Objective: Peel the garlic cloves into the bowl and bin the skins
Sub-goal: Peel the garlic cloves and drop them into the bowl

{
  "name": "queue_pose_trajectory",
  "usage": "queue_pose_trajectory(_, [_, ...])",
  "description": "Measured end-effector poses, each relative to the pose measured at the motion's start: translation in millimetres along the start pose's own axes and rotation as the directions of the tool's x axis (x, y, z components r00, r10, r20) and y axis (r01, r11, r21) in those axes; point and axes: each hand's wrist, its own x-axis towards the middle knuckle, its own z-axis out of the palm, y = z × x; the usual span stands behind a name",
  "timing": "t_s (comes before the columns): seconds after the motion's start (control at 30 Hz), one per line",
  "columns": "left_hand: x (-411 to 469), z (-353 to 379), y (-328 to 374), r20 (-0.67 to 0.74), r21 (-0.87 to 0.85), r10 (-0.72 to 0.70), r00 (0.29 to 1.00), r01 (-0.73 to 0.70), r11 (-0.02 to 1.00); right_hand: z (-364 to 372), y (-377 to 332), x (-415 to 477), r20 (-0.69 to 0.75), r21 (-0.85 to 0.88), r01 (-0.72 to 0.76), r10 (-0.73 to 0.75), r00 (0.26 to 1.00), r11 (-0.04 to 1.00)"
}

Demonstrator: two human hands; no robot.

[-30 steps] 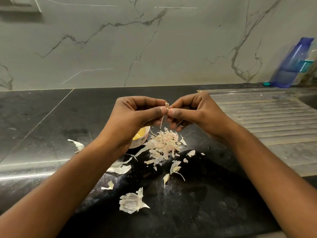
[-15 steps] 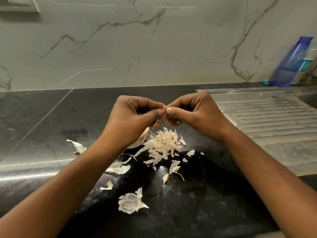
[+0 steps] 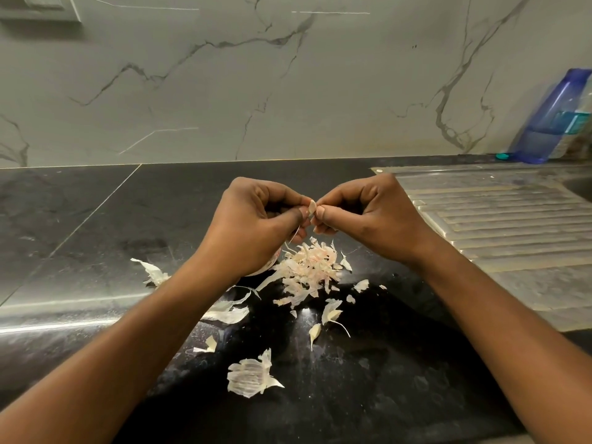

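Grip: left hand [image 3: 253,225], right hand [image 3: 368,216] pinch garlic clove [image 3: 312,207] | skins [image 3: 307,267] beneath

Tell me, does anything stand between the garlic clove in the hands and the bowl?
No separate object does. The left hand and right hand pinch the garlic clove. The bowl sits below, mostly hidden under the left hand, so only that hand covers the way. The pile of skins lies beside the bowl, not over it.

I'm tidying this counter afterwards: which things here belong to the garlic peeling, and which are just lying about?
Job: garlic clove, pinched between left hand and right hand; pile of skins; bowl, mostly hidden behind the left wrist.
Lying about: blue bottle; drainboard; wall socket.
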Motion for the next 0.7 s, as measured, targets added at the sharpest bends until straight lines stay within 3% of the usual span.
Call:
queue_pose_trajectory(0.17, [-0.9, -0.7, -0.6, 0.018, 0.119, 0.029, 0.999, -0.031, 0.992, -1.7, -0.5, 0.3, 0.003, -0.097, 0.015, -0.015, 1.000, 0.995])
queue_pose_trajectory(0.3, [-4.5, 1.6, 1.8, 0.022, 0.183, 0.081, 0.997, -0.083, 0.980, -2.1, 0.2, 0.1, 0.009, -0.043, -0.008, 0.009, 1.000, 0.999])
queue_pose_trajectory(0.7, [-2.6, -1.7, 3.9, 0.023, 0.112, 0.116, 0.993, -0.118, 0.987, -2.8, -0.8, -0.1, 0.018, 0.084, -0.012, 0.011, 1.000, 0.996])
